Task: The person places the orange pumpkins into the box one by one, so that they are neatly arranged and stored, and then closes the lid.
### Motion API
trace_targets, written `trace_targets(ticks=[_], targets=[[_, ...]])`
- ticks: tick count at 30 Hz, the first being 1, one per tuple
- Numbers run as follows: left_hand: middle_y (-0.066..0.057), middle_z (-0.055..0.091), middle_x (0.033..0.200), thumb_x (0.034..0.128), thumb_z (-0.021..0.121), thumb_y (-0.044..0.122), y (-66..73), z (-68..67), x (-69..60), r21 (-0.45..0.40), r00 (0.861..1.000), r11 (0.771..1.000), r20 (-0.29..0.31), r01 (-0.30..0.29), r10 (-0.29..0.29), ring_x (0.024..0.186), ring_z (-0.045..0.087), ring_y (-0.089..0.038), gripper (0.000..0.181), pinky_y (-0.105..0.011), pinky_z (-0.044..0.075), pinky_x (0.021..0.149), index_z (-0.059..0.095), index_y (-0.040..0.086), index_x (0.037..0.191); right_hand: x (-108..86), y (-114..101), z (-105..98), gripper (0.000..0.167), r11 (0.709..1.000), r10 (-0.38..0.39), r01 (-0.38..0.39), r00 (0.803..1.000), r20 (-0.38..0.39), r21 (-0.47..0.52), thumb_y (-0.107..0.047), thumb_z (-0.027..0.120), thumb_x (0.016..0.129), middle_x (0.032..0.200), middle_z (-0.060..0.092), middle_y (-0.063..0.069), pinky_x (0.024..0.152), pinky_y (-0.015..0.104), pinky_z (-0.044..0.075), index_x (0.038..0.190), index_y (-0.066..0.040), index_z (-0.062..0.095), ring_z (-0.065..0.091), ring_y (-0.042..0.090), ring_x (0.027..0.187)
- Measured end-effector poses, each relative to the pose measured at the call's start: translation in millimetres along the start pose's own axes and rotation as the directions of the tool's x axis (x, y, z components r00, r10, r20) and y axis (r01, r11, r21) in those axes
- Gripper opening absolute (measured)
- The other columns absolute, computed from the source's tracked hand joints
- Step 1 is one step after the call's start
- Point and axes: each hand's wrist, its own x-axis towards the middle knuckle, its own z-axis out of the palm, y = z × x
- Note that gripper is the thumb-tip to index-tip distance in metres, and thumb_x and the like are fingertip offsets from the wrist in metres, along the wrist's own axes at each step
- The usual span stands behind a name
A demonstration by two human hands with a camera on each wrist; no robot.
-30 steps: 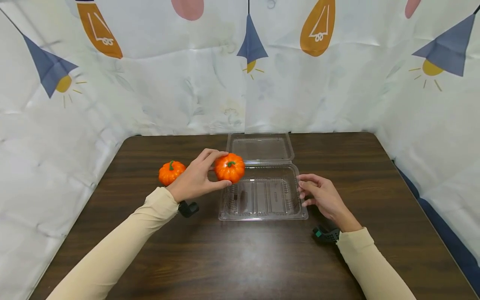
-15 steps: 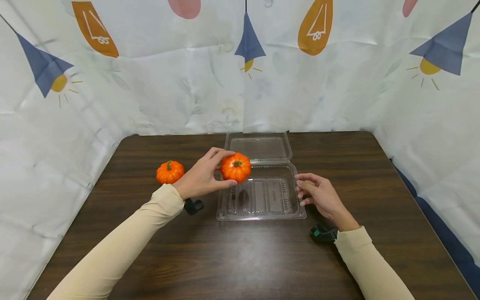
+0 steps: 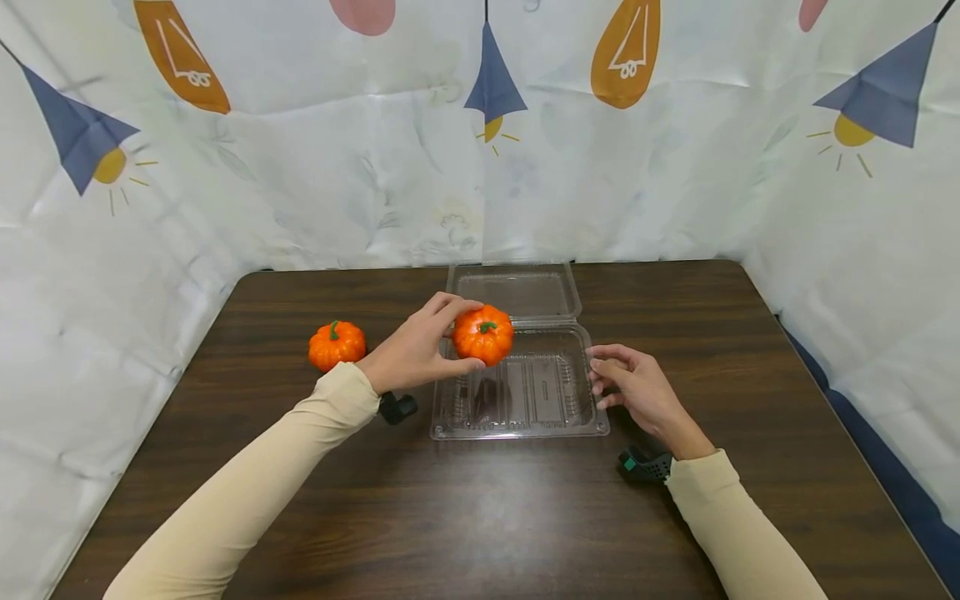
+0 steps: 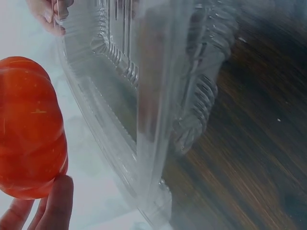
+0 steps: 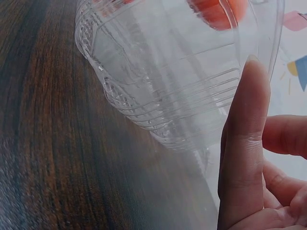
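Note:
My left hand (image 3: 414,350) grips a small orange pumpkin (image 3: 483,335) with a green stem, thumb on the near side and fingers on the far side. It is held above the left part of a clear plastic clamshell container (image 3: 525,392), whose lid (image 3: 517,293) lies open toward the back. In the left wrist view the pumpkin (image 4: 31,129) is beside the container's rim. My right hand (image 3: 637,390) is at the container's right rim, fingers loosely extended and touching it. In the right wrist view one straight finger (image 5: 247,129) lies against the clear wall.
A second orange pumpkin (image 3: 337,345) sits on the dark wood table (image 3: 480,517), left of my left hand. A white patterned cloth (image 3: 360,183) hangs around the back and both sides of the table.
My left hand has moved slowly to the right with the pumpkin, further over the container. The right hand stays at the container's rim; the whole view has shifted slightly.

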Motion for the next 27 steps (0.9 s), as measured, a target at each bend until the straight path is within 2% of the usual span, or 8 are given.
trace_targets(ticks=[8, 15, 27], targets=[[-0.008, 0.050, 0.140, 0.0865, 0.084, 0.040, 4.2, 5.7, 7.5, -0.006, 0.999, 0.999, 0.017, -0.040, 0.040, 0.117, 0.062, -0.026, 0.073, -0.049, 0.061, 0.097, 0.051, 0.018, 0.148, -0.5, -0.2, 0.1, 0.045, 1.000, -0.004, 0.004, 1.000, 0.007, 0.018, -0.021, 0.060, 0.106, 0.087, 0.068, -0.005, 0.058, 0.024, 0.062, 0.143, 0.004, 0.050, 0.065, 0.007, 0.070], [-0.008, 0.049, 0.140, 0.0863, 0.084, 0.040, 7.3, 9.9, 12.6, -0.022, 0.998, 0.999, 0.048, -0.035, 0.037, 0.117, 0.062, -0.027, 0.073, -0.049, 0.061, 0.098, 0.051, 0.019, 0.148, -1.0, -0.4, 0.3, 0.043, 1.000, -0.002, 0.002, 1.000, 0.005, 0.021, -0.020, 0.059, 0.106, 0.087, 0.068, -0.005, 0.058, 0.024, 0.062, 0.142, 0.003, 0.052, 0.065, 0.008, 0.070], [-0.007, 0.050, 0.140, 0.0853, 0.084, 0.043, 11.6, 19.4, 20.7, 0.012, 0.995, 0.998, 0.074, -0.063, 0.062, 0.117, 0.063, -0.026, 0.073, -0.044, 0.062, 0.097, 0.052, 0.020, 0.146, -0.1, -0.3, 0.3, 0.043, 1.000, -0.004, 0.004, 1.000, -0.006, 0.006, -0.019, 0.059, 0.106, 0.086, 0.068, -0.005, 0.058, 0.024, 0.062, 0.142, 0.004, 0.052, 0.064, 0.008, 0.069]])
